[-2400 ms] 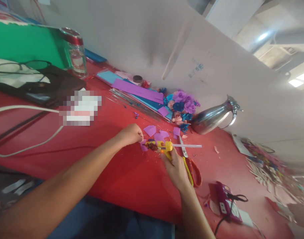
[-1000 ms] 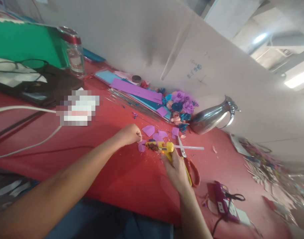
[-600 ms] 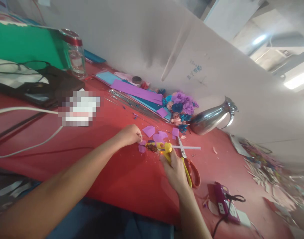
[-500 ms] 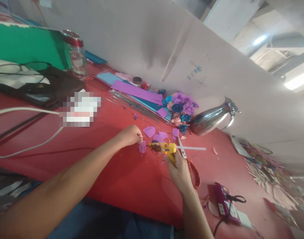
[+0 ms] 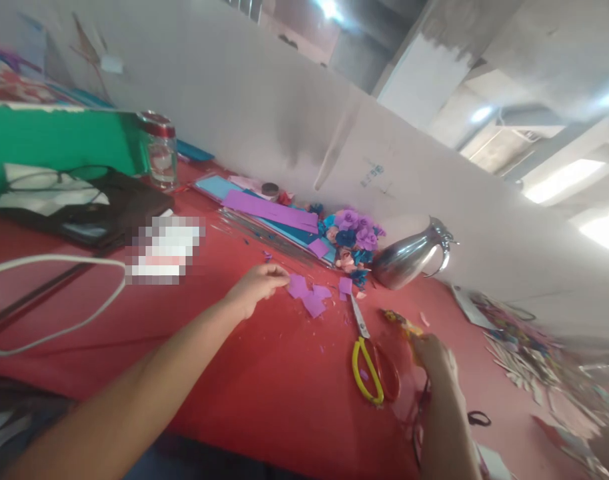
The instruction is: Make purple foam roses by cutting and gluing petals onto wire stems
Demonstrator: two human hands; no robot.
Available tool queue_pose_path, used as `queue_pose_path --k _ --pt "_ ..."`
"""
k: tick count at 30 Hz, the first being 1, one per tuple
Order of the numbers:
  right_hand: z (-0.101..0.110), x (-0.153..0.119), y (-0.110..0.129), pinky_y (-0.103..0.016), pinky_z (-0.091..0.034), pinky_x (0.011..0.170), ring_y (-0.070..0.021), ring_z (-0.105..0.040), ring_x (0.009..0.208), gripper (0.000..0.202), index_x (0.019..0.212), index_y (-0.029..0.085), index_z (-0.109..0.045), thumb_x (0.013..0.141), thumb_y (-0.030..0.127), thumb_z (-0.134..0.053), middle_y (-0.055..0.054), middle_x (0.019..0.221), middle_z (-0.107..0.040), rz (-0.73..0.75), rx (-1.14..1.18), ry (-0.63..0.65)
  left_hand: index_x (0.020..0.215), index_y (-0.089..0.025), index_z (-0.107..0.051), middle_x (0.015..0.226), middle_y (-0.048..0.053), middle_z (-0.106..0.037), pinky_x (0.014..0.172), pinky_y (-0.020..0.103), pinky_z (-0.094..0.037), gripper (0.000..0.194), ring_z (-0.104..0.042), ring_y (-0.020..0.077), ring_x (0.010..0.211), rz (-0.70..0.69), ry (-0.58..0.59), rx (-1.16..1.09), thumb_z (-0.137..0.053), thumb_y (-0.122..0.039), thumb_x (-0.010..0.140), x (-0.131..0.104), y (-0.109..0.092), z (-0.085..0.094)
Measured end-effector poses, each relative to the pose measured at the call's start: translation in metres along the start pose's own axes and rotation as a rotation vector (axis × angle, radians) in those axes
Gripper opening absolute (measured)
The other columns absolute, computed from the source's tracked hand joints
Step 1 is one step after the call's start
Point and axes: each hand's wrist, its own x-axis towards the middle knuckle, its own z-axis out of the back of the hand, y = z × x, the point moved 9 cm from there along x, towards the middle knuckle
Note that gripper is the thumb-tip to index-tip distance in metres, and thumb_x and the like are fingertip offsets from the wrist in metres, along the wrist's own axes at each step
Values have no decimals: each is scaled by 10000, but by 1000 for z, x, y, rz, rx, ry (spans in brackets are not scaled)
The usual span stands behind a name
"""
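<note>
My left hand [image 5: 257,288] has thumb and fingers pinched together at the left edge of several purple paper pieces [image 5: 313,305] on the red table. Whatever lies between its fingertips is too small to make out. At the right, my right hand [image 5: 434,359] grips a yellow glue gun [image 5: 407,327], blurred by motion, its nozzle pointing left and away from me. Between the two hands lie scissors [image 5: 361,327] with one yellow and one red handle loop, blades toward the paper pieces.
A bunch of paper roses [image 5: 357,230] lies by a steel jug [image 5: 407,257] near the wall. Purple paper strips [image 5: 269,210] rest on blue sheets. At left are a glass jar [image 5: 160,153], eyeglasses [image 5: 59,180] and a white cable [image 5: 104,303]. Assorted craft pieces [image 5: 514,360] lie at right.
My right hand has carried the glue gun away to the right, uncovering the scissors. My left hand has drawn slightly left, and the purple piece beneath its fingers no longer shows there. The view has shifted.
</note>
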Motion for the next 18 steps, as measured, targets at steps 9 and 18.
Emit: queue_pose_path --k 9,18 --pt "-99 -126 205 -324 -475 790 -205 -632 908 414 972 180 -676 620 393 -724 -90 1038 -687 -26 1189 713 711 -156 -520 566 -64 -510 379 138 -219 117 -298 -8 357 174 -131 -656 -622 -103 734 -3 4 -15" --pt "-140 -129 194 -259 -476 714 -165 -650 820 274 788 167 -713 598 353 -779 -61 829 -720 -358 1547 633 695 -144 -555 494 -87 -414 357 131 -229 130 -298 3 351 253 -57 -677 -659 -66 704 4 19 -38"
